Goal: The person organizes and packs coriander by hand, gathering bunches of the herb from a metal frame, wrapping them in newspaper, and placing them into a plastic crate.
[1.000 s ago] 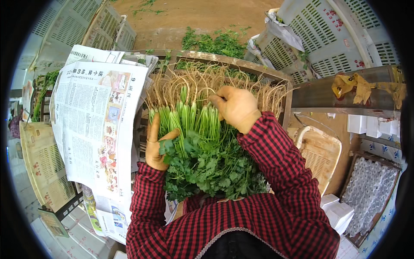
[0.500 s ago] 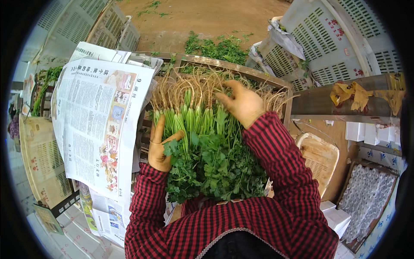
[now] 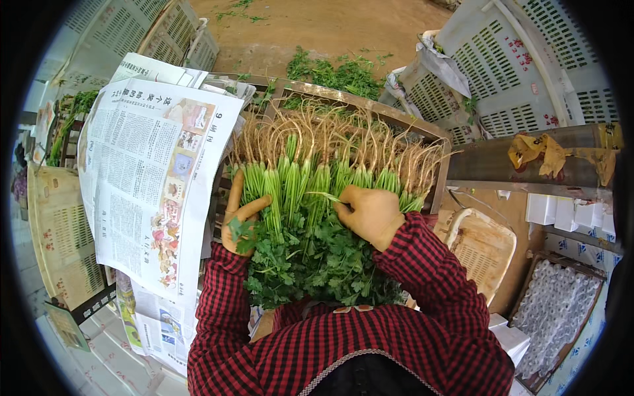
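brown floor (image 3: 284, 26) | pale slotted crates (image 3: 492, 76), back right | grey metal beam (image 3: 485, 157), right | even light

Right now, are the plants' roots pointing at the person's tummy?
No, the brown roots point away, while the green leaves lie nearest the red checked shirt.

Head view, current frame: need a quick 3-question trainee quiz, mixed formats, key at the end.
1. True or false: the roots of the leafy greens point away from the person.

2. What does the right hand pinch between thumb and finger?
A) The rim of a plastic crate
B) A thin pale stalk
C) A white box

3. Fill in: the hand nearer the newspaper sheets is the person's ____ hand.

Key:
1. True; the leaves lie toward the person.
2. B
3. Left; the left hand is at the near edge of that pile's side of the greens, thumb and fingers spread.
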`<control>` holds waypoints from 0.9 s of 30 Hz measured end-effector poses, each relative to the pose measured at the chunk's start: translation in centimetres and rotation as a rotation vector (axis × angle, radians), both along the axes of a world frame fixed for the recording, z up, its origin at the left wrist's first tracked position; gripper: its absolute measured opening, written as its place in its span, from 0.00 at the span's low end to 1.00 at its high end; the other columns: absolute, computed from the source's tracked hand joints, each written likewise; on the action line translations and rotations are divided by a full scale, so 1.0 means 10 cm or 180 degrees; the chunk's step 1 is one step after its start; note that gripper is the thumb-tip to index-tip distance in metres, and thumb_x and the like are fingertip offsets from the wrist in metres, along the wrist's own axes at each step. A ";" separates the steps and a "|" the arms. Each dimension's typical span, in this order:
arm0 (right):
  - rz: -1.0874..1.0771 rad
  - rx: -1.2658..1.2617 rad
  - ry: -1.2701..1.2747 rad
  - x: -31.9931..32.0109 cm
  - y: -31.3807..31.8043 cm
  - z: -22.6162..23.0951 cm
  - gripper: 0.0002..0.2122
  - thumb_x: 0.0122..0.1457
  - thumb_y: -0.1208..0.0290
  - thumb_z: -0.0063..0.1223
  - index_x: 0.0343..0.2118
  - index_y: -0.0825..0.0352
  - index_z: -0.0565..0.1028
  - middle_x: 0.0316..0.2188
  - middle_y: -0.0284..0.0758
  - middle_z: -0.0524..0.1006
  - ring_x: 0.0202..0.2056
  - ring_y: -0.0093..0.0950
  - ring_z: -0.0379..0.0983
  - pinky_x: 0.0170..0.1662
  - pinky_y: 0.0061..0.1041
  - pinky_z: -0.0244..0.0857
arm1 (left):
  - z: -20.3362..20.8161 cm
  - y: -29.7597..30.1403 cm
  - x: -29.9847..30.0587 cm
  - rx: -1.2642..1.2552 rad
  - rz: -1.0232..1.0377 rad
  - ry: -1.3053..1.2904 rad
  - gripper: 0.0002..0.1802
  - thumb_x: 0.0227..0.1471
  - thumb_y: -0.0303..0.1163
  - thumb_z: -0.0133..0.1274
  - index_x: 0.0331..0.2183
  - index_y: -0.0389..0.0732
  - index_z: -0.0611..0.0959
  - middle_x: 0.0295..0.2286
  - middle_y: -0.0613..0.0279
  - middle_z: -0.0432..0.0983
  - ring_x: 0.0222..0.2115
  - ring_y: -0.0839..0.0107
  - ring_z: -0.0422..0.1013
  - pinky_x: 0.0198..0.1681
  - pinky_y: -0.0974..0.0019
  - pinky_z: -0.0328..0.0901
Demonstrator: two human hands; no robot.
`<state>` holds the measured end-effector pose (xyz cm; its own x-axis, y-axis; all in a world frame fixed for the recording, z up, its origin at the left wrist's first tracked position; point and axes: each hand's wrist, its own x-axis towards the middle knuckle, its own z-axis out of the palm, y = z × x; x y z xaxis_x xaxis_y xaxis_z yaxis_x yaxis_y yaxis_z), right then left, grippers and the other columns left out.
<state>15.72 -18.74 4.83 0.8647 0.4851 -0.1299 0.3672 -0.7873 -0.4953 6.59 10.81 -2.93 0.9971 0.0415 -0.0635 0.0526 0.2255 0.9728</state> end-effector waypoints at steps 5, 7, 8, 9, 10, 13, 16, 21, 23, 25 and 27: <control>-0.0751 0.0525 0.0469 -0.03 -0.02 -0.09 0.13 0.58 0.56 0.62 0.34 0.62 0.81 0.24 0.35 0.82 0.26 0.36 0.80 0.32 0.35 0.75 | 0.25 -0.16 0.05 0.1886 0.0058 -0.0477 0.14 0.63 0.26 0.53 0.48 0.42 0.87 0.70 0.55 0.52 0.31 0.84 0.71 0.31 0.77 0.65; -0.1679 0.1378 0.1706 0.00 0.04 0.05 0.09 0.59 0.66 0.63 0.35 0.66 0.80 0.22 0.33 0.80 0.24 0.24 0.78 0.29 0.26 0.72 | 0.30 -0.24 0.03 0.1984 0.0098 -0.0267 0.15 0.62 0.24 0.53 0.49 0.43 0.87 0.69 0.54 0.52 0.42 0.82 0.73 0.33 0.77 0.66; -0.1847 0.1810 0.1393 0.03 -0.03 -0.06 0.08 0.60 0.68 0.62 0.35 0.68 0.80 0.21 0.32 0.79 0.23 0.22 0.76 0.29 0.24 0.70 | 0.44 -0.35 0.04 0.1963 0.0066 -0.0281 0.20 0.58 0.18 0.51 0.49 0.43 0.86 0.68 0.50 0.54 0.57 0.68 0.68 0.45 0.69 0.69; -0.1983 0.2222 0.1081 0.07 -0.07 -0.11 0.07 0.61 0.70 0.61 0.35 0.70 0.80 0.20 0.31 0.78 0.23 0.20 0.74 0.28 0.22 0.69 | 0.54 -0.44 0.07 0.2282 0.0084 -0.0504 0.23 0.54 0.15 0.50 0.49 0.42 0.86 0.68 0.46 0.55 0.60 0.56 0.65 0.54 0.60 0.64; -0.2301 0.3290 0.1604 0.10 -0.12 -0.13 0.10 0.64 0.67 0.58 0.35 0.70 0.79 0.18 0.31 0.77 0.21 0.20 0.71 0.28 0.21 0.65 | 0.64 -0.51 0.11 0.2613 0.0124 -0.0729 0.27 0.49 0.11 0.48 0.49 0.42 0.86 0.67 0.42 0.56 0.62 0.45 0.62 0.63 0.52 0.59; -0.2431 0.3514 0.1749 0.12 -0.11 -0.01 0.11 0.67 0.63 0.54 0.35 0.68 0.76 0.18 0.32 0.78 0.20 0.18 0.67 0.27 0.21 0.59 | 0.78 -0.74 0.19 0.2704 -0.0079 -0.1069 0.33 0.46 0.12 0.49 0.55 0.44 0.81 0.67 0.42 0.55 0.65 0.39 0.55 0.68 0.42 0.49; -0.2333 0.3248 0.1452 0.15 -0.11 -0.08 0.11 0.68 0.64 0.53 0.36 0.68 0.75 0.21 0.34 0.79 0.24 0.20 0.69 0.35 0.22 0.64 | 0.95 -1.04 0.27 0.3229 -0.0687 -0.0892 0.40 0.48 0.20 0.53 0.63 0.55 0.72 0.68 0.49 0.55 0.67 0.38 0.49 0.68 0.30 0.39; -0.2329 0.3837 0.1537 0.15 -0.17 -0.02 0.13 0.70 0.61 0.48 0.41 0.68 0.76 0.21 0.31 0.75 0.26 0.25 0.70 0.35 0.25 0.65 | 1.00 -1.40 0.34 0.4151 -0.1122 -0.0829 0.44 0.51 0.25 0.53 0.68 0.57 0.61 0.62 0.52 0.64 0.67 0.38 0.50 0.66 0.25 0.37; -0.2911 0.4660 0.1620 0.19 -0.27 -0.11 0.13 0.71 0.60 0.47 0.40 0.67 0.76 0.21 0.30 0.74 0.25 0.26 0.69 0.32 0.26 0.64 | 0.93 -1.40 0.32 0.3987 -0.0980 -0.0959 0.43 0.51 0.27 0.54 0.68 0.55 0.62 0.61 0.52 0.66 0.67 0.38 0.50 0.66 0.25 0.37; -0.3220 0.5299 0.2010 0.25 -0.40 -0.18 0.12 0.71 0.60 0.48 0.41 0.65 0.75 0.23 0.30 0.74 0.25 0.26 0.67 0.31 0.30 0.63 | 0.96 -1.44 0.33 0.4115 -0.1180 -0.0906 0.41 0.50 0.29 0.56 0.66 0.52 0.66 0.61 0.52 0.65 0.67 0.37 0.49 0.65 0.22 0.35; -0.3282 0.5076 0.1787 0.24 -0.44 -0.13 0.12 0.71 0.59 0.48 0.42 0.64 0.75 0.24 0.30 0.74 0.25 0.26 0.67 0.32 0.31 0.64 | 1.04 -1.51 0.35 0.4433 -0.1434 -0.0960 0.40 0.50 0.30 0.56 0.65 0.53 0.67 0.63 0.53 0.64 0.67 0.36 0.48 0.65 0.20 0.34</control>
